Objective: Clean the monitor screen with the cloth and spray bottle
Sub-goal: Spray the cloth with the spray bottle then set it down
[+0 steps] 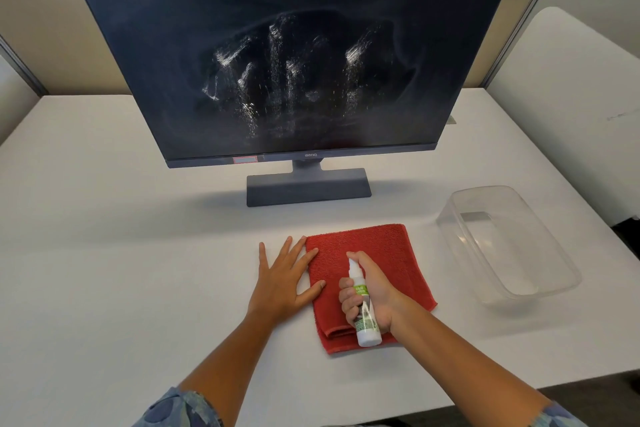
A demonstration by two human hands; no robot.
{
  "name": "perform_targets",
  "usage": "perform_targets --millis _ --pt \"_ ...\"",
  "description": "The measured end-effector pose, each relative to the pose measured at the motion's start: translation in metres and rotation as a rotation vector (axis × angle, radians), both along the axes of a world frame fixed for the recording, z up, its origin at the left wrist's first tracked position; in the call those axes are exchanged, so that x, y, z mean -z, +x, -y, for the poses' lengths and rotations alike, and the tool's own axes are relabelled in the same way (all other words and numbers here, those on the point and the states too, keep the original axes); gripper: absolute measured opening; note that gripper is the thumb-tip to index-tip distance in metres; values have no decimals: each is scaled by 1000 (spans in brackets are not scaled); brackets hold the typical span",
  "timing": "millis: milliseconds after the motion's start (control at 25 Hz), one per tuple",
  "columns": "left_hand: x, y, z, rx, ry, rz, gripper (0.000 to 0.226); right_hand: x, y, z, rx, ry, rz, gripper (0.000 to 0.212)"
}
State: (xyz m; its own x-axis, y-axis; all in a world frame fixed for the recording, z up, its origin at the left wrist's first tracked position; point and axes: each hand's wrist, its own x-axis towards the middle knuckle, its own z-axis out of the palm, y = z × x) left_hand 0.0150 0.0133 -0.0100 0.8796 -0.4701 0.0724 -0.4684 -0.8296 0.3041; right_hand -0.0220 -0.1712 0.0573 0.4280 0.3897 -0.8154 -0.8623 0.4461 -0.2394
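A dark monitor (287,45) stands on the white table, its screen marked with white smears and droplets near the middle. In front of its base lies a folded red cloth (381,253). My left hand (284,281) rests flat with fingers spread, thumb and fingertips on the cloth's left edge. My right hand (372,291) grips a small white spray bottle (364,319) with a green label, held over the cloth, index finger on its top.
A clear plastic tub (512,246) sits on the white table (121,253) to the right of the cloth. The monitor's grey base (308,185) is behind the cloth. Beige partition walls surround the table.
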Motion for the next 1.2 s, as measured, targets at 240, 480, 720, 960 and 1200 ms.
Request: perform_targets --millis 240,480,720,960,1200 --pt "1 0 0 5 25 4 68 1 -26 17 38 -181 -8 49" --pt "0 0 -1 6 46 1 70 4 -38 33 151 -297 26 43" --pt "0 0 0 4 49 -3 71 5 -41 46 222 -428 173 51" --pt "1 1 0 5 51 1 69 -7 -44 67 220 -698 461 36" --pt "-3 0 -2 -20 37 10 68 -15 -38 90 286 -1289 790 31"
